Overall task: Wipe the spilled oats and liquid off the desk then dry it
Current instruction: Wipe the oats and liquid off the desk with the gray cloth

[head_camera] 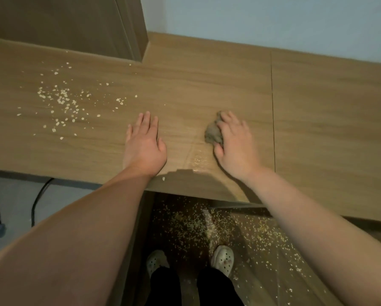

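Observation:
Spilled oats [62, 100] lie scattered over the left part of the wooden desk [207, 85]. My right hand [236, 140] grips a crumpled grey-brown cloth [212, 131] and presses it on the desk near the middle. A wet streak [196, 159] shines just below the cloth, toward the front edge. Flat on the desk, fingers straight, my left hand [144, 142] rests to the left of the cloth and right of the oats. One lone oat [163, 178] sits at the front edge.
A tall wooden cabinet [74, 25] stands at the back left of the desk. A seam [272, 107] splits the desktop on the right. Many oats [240, 230] cover the floor around my feet [222, 259]. A black cable [38, 199] hangs below the desk's left.

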Demonstrator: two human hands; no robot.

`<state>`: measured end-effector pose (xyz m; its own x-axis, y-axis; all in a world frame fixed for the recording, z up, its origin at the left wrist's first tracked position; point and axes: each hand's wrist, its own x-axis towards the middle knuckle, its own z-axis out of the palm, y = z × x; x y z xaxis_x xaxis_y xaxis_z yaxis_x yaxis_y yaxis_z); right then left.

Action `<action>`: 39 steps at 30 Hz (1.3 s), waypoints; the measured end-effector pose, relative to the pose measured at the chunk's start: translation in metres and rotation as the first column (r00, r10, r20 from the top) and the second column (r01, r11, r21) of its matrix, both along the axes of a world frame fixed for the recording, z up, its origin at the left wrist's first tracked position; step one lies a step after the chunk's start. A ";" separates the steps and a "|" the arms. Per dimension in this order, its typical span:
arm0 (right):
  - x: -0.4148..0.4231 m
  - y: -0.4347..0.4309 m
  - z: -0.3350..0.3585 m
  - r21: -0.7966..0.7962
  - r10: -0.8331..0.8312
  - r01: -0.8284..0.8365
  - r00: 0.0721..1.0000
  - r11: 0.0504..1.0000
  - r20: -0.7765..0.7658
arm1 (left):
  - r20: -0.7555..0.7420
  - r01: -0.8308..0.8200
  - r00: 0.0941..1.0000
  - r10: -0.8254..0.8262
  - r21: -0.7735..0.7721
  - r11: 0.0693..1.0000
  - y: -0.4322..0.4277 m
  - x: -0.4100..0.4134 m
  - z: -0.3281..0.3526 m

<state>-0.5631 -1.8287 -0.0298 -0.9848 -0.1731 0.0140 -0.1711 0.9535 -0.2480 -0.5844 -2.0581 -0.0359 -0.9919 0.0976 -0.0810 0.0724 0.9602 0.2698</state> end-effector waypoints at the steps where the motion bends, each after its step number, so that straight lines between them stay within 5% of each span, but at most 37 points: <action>1: 0.007 -0.009 0.000 0.005 0.080 -0.080 0.997 0.997 0.013 | -0.002 0.002 1.000 -0.002 0.002 1.000 0.000 0.000 0.000; 4: 0.008 0.006 0.007 0.038 0.060 -0.061 0.998 0.997 0.037 | 0.006 0.014 1.000 -0.014 0.021 1.000 -0.002 0.000 0.001; 6: 0.010 0.032 0.009 0.018 -0.223 0.223 0.975 0.975 0.022 | 0.005 0.026 1.000 -0.026 0.033 0.999 -0.003 0.000 0.000; 10: 0.028 0.035 0.010 -0.020 -0.671 0.671 0.742 0.742 -0.002 | 0.020 0.073 0.997 -0.076 0.134 0.988 -0.010 0.000 0.001; 13: 0.031 -0.025 0.001 0.001 -0.564 0.565 0.825 0.825 -0.037 | 0.003 0.262 0.965 -0.264 0.118 0.958 -0.026 0.007 -0.004; 16: 0.043 -0.074 -0.009 0.013 -0.164 0.164 0.986 0.986 -0.033 | -0.019 0.353 0.935 -0.353 0.028 0.935 -0.055 0.009 -0.008; 19: 0.046 -0.056 0.001 -0.014 0.129 -0.128 0.991 0.992 0.031 | -0.004 0.413 0.911 -0.413 -0.030 0.910 -0.084 0.005 -0.009; 20: 0.042 -0.043 0.003 -0.017 0.114 -0.113 0.993 0.993 0.034 | -0.002 0.428 0.904 -0.428 -0.034 0.903 -0.092 0.003 -0.009; 22: 0.028 -0.018 0.004 -0.064 -0.169 0.166 0.985 0.984 -0.035 | 0.008 0.452 0.892 -0.452 -0.022 0.892 -0.102 0.002 -0.009; 24: 0.016 -0.007 0.004 -0.081 -0.560 0.555 0.826 0.828 -0.063 | 0.011 0.465 0.886 -0.464 -0.019 0.885 -0.106 0.002 -0.010; 26: 0.008 -0.029 -0.001 -0.045 -0.721 0.720 0.688 0.692 -0.082 | 0.002 0.459 0.888 -0.459 -0.021 0.888 -0.105 0.003 -0.010; 28: 0.014 -0.070 -0.004 -0.064 -0.628 0.625 0.771 0.778 -0.108 | -0.005 0.456 0.890 -0.456 -0.016 0.890 -0.105 0.003 -0.009; 31: 0.053 -0.129 -0.007 -0.128 -0.226 0.212 0.968 0.969 -0.107 | -0.001 0.458 0.889 -0.458 -0.012 0.889 -0.104 0.002 -0.009; 35: 0.089 -0.134 -0.004 -0.201 0.201 -0.210 0.977 0.957 -0.067 | -0.014 0.458 0.889 -0.458 -0.007 0.889 -0.104 0.002 -0.009; 37: 0.079 -0.118 0.008 -0.310 0.033 -0.049 0.998 0.949 -0.056 | -0.018 0.456 0.890 -0.456 -0.006 0.890 -0.104 0.003 -0.009; 39: 0.063 -0.091 0.021 -0.412 -0.346 0.291 0.936 0.863 -0.063 | -0.027 0.456 0.890 -0.456 0.001 0.890 -0.104 0.003 -0.009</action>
